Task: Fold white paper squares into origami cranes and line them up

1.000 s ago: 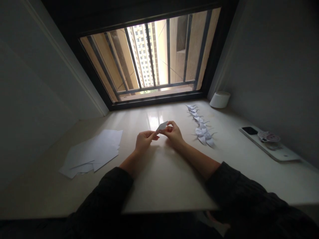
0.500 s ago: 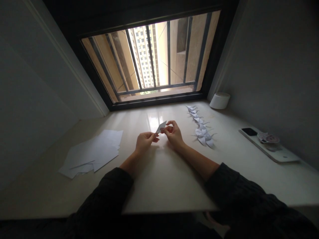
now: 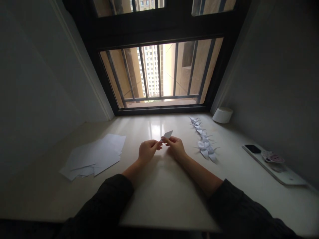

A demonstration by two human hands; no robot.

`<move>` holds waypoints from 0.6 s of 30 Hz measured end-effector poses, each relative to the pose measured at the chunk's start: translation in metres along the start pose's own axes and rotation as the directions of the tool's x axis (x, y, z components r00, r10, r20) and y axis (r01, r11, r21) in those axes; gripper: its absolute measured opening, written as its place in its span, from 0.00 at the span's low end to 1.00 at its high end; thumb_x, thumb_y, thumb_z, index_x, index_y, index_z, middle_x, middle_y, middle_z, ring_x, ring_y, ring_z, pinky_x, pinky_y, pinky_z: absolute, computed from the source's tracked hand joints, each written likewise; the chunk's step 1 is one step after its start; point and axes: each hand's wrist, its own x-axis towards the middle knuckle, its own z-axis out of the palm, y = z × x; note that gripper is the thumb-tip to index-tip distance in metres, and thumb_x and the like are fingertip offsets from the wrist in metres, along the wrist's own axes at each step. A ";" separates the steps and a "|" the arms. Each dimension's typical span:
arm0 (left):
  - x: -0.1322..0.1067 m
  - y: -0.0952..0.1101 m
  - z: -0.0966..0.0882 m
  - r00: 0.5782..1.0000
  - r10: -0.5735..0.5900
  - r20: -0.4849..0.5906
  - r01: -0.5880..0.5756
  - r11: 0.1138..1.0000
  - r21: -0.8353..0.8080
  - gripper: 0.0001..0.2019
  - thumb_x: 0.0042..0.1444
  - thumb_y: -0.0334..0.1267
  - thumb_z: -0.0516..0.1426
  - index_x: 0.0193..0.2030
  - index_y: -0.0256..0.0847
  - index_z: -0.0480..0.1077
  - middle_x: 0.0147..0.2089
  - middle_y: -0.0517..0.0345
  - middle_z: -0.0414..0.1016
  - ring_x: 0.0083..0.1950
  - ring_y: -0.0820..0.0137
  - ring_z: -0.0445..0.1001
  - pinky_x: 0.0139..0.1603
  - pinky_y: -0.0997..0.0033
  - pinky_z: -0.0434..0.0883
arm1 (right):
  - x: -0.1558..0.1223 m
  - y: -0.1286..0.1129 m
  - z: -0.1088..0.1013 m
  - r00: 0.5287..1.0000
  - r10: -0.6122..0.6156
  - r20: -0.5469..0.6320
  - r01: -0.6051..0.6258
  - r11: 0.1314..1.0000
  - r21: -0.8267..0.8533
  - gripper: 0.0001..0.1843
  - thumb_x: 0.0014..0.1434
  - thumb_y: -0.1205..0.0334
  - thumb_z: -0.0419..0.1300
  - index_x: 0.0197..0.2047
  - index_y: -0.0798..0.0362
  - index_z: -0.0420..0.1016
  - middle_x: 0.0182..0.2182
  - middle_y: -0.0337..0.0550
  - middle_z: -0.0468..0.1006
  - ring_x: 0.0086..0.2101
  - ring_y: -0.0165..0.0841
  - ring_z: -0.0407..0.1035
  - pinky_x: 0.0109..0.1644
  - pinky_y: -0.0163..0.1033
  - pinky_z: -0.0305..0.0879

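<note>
A small folded piece of white paper (image 3: 167,134) is held between both hands over the sill, its pointed end tilted up and to the right. My left hand (image 3: 149,150) pinches its lower end with thumb and fingers. Closed on the middle of the paper, my right hand (image 3: 176,146) grips it just beside the left fingertips. The fingers hide the paper's lower part. To the right of my right hand lies a row of folded paper cranes (image 3: 203,136), running back toward the window.
A pile of white paper sheets (image 3: 99,154) lies on the left of the pale sill (image 3: 161,196). At the right are a phone (image 3: 276,166) with a round grip on its back and a white cup-like object (image 3: 223,115). A barred window (image 3: 159,111) stands behind.
The view has tilted up, so everything sits lower in the picture. My right hand's fingers have closed in lower on the folded paper, nearer the left fingertips.
</note>
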 end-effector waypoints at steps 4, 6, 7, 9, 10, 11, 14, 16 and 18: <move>-0.001 0.004 -0.002 0.999 0.033 0.018 -0.035 0.992 0.123 0.18 0.55 0.53 0.53 0.34 0.43 0.77 0.29 0.57 0.79 0.32 0.67 0.77 0.33 0.71 0.68 | 0.000 0.001 -0.001 0.995 -0.022 -0.099 0.021 1.000 -0.015 0.17 0.43 0.48 0.66 0.25 0.54 0.78 0.22 0.40 0.77 0.26 0.32 0.67 0.33 0.39 0.62; -0.001 0.006 -0.003 0.999 0.041 0.019 -0.043 0.985 0.167 0.18 0.55 0.52 0.52 0.33 0.44 0.77 0.29 0.58 0.79 0.32 0.67 0.77 0.32 0.72 0.67 | 0.000 0.001 0.000 0.993 -0.020 -0.116 0.019 1.000 -0.013 0.16 0.42 0.49 0.67 0.25 0.54 0.79 0.22 0.40 0.77 0.25 0.32 0.67 0.33 0.39 0.62; -0.001 0.007 -0.003 0.999 0.038 0.019 -0.041 0.983 0.177 0.18 0.55 0.52 0.52 0.32 0.44 0.77 0.29 0.58 0.79 0.32 0.67 0.77 0.31 0.72 0.67 | -0.001 0.001 0.000 0.992 -0.022 -0.121 0.020 1.000 -0.014 0.15 0.42 0.49 0.67 0.25 0.54 0.79 0.22 0.40 0.77 0.25 0.32 0.67 0.33 0.39 0.62; -0.001 0.008 -0.003 0.999 0.022 0.023 -0.026 0.985 0.172 0.18 0.54 0.52 0.52 0.31 0.44 0.77 0.28 0.59 0.79 0.31 0.67 0.77 0.31 0.72 0.67 | -0.001 0.000 0.001 0.990 -0.030 -0.135 0.027 0.999 -0.023 0.15 0.42 0.49 0.67 0.25 0.54 0.78 0.22 0.40 0.77 0.25 0.32 0.67 0.33 0.39 0.62; -0.001 0.008 -0.002 1.000 0.013 0.027 -0.017 0.987 0.160 0.18 0.54 0.52 0.52 0.31 0.43 0.77 0.27 0.59 0.79 0.30 0.67 0.77 0.31 0.72 0.67 | -0.002 -0.001 0.001 0.989 -0.036 -0.141 0.032 0.999 -0.028 0.15 0.42 0.49 0.67 0.25 0.54 0.78 0.22 0.41 0.76 0.25 0.32 0.67 0.32 0.39 0.62; -0.002 0.008 -0.001 0.999 0.004 0.033 -0.009 0.989 0.145 0.18 0.54 0.52 0.52 0.31 0.43 0.77 0.27 0.59 0.79 0.30 0.67 0.77 0.31 0.72 0.67 | -0.002 -0.001 0.001 0.989 -0.042 -0.143 0.037 0.999 -0.035 0.16 0.43 0.49 0.67 0.25 0.54 0.78 0.22 0.41 0.76 0.25 0.33 0.67 0.32 0.39 0.62; -0.003 0.006 0.001 0.999 -0.006 0.033 0.002 0.994 0.108 0.18 0.55 0.52 0.52 0.31 0.42 0.77 0.28 0.58 0.79 0.32 0.67 0.77 0.33 0.71 0.68 | -0.002 0.000 0.001 0.989 -0.080 -0.126 0.069 0.994 -0.089 0.16 0.44 0.49 0.66 0.27 0.54 0.79 0.23 0.41 0.77 0.26 0.33 0.68 0.33 0.40 0.63; -0.003 0.006 0.001 1.000 0.014 -0.002 -0.014 0.992 0.122 0.17 0.54 0.52 0.53 0.31 0.43 0.77 0.30 0.57 0.79 0.33 0.66 0.77 0.33 0.71 0.69 | 0.000 0.003 0.000 0.989 -0.109 -0.101 0.097 0.988 -0.122 0.15 0.45 0.49 0.66 0.28 0.54 0.79 0.25 0.42 0.78 0.27 0.34 0.69 0.35 0.41 0.64; -0.003 0.006 -0.001 0.997 0.053 -0.056 -0.045 0.991 0.126 0.15 0.53 0.52 0.55 0.35 0.45 0.77 0.35 0.56 0.79 0.35 0.66 0.77 0.35 0.69 0.69 | 0.002 0.005 -0.001 0.990 -0.119 -0.071 0.111 0.988 -0.109 0.15 0.45 0.49 0.66 0.30 0.53 0.79 0.26 0.43 0.79 0.29 0.36 0.70 0.36 0.41 0.65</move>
